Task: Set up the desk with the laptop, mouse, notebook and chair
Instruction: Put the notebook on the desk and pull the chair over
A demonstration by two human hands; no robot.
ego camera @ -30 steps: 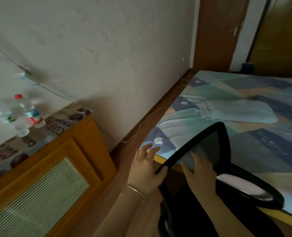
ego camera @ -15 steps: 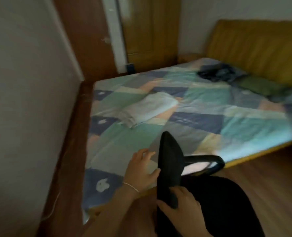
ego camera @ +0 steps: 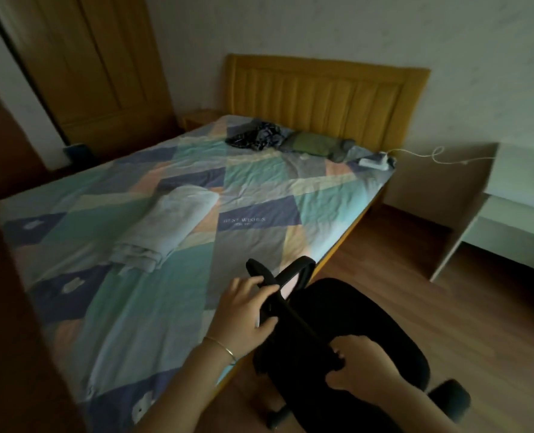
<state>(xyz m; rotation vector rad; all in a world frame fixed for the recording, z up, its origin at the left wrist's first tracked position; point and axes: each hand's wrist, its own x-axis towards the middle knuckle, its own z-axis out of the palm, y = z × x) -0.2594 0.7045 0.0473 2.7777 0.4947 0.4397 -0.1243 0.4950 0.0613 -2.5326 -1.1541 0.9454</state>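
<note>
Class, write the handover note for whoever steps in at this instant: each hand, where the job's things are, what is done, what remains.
Left hand: gripping the upper edge of the chair backrest.
Right hand: gripping the same backrest edge lower down, nearer the person.
The black chair stands on the wood floor beside the bed, with its seat towards the white desk at the right edge.
Laptop, mouse and notebook: not in view.
Done: chair in hand. Left: bring the chair to the desk; the other items cannot be judged.
</note>
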